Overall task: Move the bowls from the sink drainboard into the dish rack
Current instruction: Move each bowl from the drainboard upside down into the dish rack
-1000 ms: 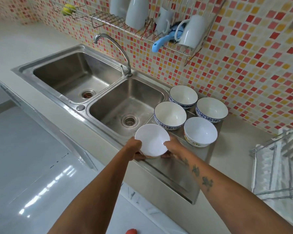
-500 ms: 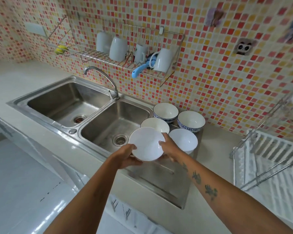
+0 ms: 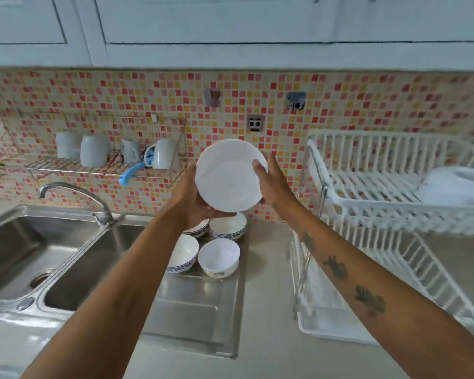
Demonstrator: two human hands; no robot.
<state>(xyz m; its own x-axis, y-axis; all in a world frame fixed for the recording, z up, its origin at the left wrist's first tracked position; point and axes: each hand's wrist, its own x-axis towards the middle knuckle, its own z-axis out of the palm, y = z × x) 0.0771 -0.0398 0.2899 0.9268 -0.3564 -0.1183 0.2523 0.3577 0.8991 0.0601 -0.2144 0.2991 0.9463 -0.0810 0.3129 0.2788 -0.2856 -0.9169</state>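
A plain white bowl is held high in front of the tiled wall, tilted with its inside facing me. My left hand grips its left and lower rim. My right hand grips its right rim. Below, on the steel drainboard, stand several more bowls: a white one, a blue-patterned one partly behind my left arm, and another blue-patterned one at the back. The white two-tier dish rack stands to the right.
A double steel sink with a curved tap lies to the left. A wire wall shelf carries white mugs and a blue-handled tool. White items lie in the rack's upper tier. White cabinets hang overhead.
Both hands have lifted the white bowl from the drainboard up to chest height and tilted it toward me. The view has swung up and right, bringing the dish rack in.
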